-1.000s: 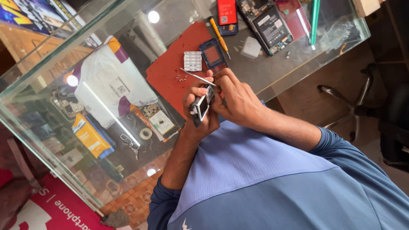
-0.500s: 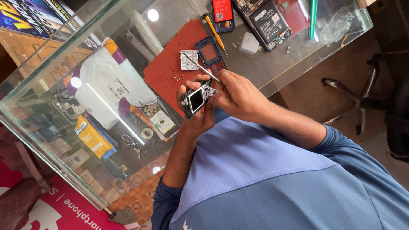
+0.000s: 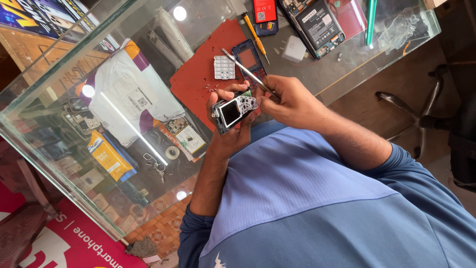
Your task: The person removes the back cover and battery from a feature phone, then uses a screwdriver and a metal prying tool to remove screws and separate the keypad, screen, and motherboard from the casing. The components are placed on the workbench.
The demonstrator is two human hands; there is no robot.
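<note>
My left hand (image 3: 229, 133) grips a small opened phone body (image 3: 233, 110) with a tiny dark screen and a bare keypad frame, held over the near edge of a glass counter (image 3: 59, 144). My right hand (image 3: 292, 101) pinches metal tweezers (image 3: 244, 69) whose near end meets the phone's top edge. Just beyond my hands a red work mat (image 3: 203, 74) carries a loose white keypad (image 3: 224, 67), a blue phone front cover (image 3: 248, 57) and small scattered screws.
A yellow-handled screwdriver (image 3: 255, 33), a white charger cube (image 3: 294, 51), an open phone with its battery showing (image 3: 317, 25), a red phone (image 3: 265, 12) and a green pen (image 3: 370, 22) lie farther back. Boxes and a white parcel (image 3: 131, 99) sit under the glass. A chair base (image 3: 421, 119) stands right.
The phone has turned so its screen faces up, and both hands have shifted slightly. The tweezers now angle away over the red mat.
</note>
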